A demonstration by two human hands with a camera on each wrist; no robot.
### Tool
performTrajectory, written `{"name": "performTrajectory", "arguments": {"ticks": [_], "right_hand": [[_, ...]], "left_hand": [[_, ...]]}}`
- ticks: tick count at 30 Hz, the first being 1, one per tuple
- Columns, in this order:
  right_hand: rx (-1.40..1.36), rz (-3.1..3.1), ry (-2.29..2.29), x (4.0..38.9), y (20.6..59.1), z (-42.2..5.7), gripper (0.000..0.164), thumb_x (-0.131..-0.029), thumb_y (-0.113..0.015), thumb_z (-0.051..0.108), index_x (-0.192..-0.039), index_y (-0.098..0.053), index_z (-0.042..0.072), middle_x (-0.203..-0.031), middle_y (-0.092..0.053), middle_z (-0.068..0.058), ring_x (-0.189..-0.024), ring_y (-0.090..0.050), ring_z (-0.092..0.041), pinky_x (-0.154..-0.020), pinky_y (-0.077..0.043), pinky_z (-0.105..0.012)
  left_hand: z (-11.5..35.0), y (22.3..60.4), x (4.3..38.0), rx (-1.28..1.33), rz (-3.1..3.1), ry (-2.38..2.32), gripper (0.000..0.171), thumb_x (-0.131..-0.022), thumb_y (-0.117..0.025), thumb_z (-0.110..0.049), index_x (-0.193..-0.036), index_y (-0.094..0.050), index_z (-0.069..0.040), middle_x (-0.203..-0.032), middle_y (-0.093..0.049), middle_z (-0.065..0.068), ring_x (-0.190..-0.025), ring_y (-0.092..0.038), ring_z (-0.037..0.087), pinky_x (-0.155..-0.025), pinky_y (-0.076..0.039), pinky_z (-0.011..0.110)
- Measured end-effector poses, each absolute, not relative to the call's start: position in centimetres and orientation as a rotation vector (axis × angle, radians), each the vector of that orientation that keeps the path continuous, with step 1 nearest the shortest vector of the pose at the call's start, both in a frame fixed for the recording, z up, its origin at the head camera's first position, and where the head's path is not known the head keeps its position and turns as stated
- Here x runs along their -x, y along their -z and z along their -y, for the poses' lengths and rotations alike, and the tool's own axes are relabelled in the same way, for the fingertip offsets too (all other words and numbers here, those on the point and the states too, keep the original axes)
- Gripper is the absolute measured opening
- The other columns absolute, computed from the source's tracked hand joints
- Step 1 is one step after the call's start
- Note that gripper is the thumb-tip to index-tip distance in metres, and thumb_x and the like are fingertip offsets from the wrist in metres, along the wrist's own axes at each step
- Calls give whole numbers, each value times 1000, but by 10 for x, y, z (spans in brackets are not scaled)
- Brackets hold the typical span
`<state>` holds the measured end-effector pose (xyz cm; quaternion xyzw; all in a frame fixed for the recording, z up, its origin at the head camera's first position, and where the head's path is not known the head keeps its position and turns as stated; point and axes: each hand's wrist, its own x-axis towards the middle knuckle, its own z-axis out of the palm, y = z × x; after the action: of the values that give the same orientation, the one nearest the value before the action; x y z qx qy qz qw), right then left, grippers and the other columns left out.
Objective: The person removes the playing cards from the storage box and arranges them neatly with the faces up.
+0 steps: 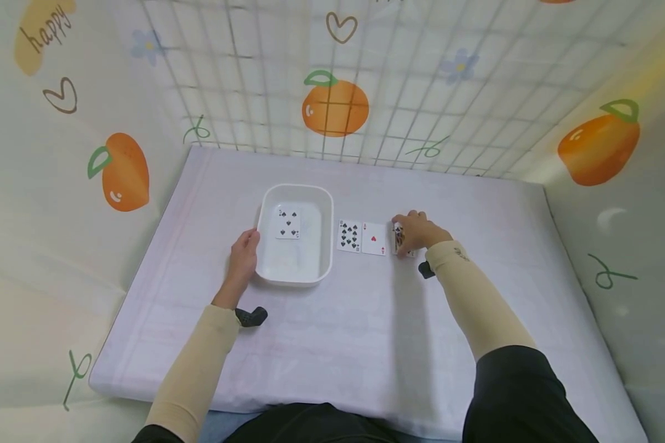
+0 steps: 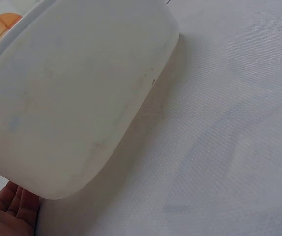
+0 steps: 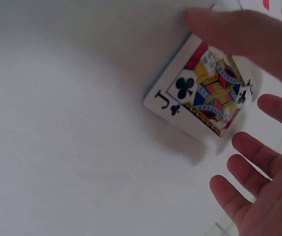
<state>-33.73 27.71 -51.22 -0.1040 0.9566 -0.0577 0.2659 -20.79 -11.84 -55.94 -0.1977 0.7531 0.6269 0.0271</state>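
My left hand [image 1: 244, 255] grips the left wall of a white plastic tub [image 1: 324, 271], thumb at the rim and fingers along the outside. In the left wrist view the tub wall [image 2: 82, 98] rises close by, with fingers [image 2: 25, 204] against its lower corner. A spade card [image 1: 288, 224] lies face up inside the tub. My right hand [image 1: 418, 232] spans a jack of clubs [image 3: 205, 93], thumb at one edge and index finger at the opposite end, pinching it. The other fingers are spread apart from the card.
Between the tub and my right hand, a black-pip card [image 1: 349, 236] and an ace of hearts [image 1: 374, 239] lie side by side, face up. A white cloth covers the table [image 1: 321, 344]. Behind it stands a wire grid [image 1: 410, 117] under a fruit-printed curtain [image 1: 61, 246].
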Motion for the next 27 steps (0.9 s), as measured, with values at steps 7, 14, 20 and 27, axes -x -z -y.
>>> {"name": "performTrajectory", "arguments": {"ticks": [7, 14, 20, 27], "right_hand": [[293, -2599, 160, 334, 495, -267, 103, -67, -90, 31, -152, -35, 14, -141, -37, -26, -126, -34, -44, -94, -38, -71], [381, -2648, 203, 340, 477, -252, 91, -78, -81, 34, -152, -33, 8, -143, -34, -29, -131, -30, -46, -100, -35, -69], [433, -2707, 283, 349, 465, -237, 83, -79, -74, 26, -150, -36, 9, -145, -34, -26, -133, -28, -43, -101, -34, -68], [509, -2724, 306, 358, 448, -207, 83, -80, -72, 26, -151, -33, 10, -149, -31, -25, -135, -28, -43, -104, -33, -65]], "left_hand": [[120, 561, 209, 609, -2315, -1954, 51, -105, -40, -44, -144, -48, -13, -147, -48, 10, -133, -45, 28, -110, -36, 45], [119, 562, 209, 613, -2303, -1967, 50, -105, -41, -43, -144, -48, -12, -147, -49, 10, -133, -45, 28, -111, -36, 45], [120, 563, 209, 603, -2292, -1981, 51, -105, -41, -44, -144, -49, -13, -148, -48, 9, -134, -44, 28, -111, -35, 45], [120, 563, 211, 597, -2279, -2011, 49, -105, -42, -42, -143, -50, -13, -148, -48, 9, -134, -44, 28, -111, -35, 45]]}}
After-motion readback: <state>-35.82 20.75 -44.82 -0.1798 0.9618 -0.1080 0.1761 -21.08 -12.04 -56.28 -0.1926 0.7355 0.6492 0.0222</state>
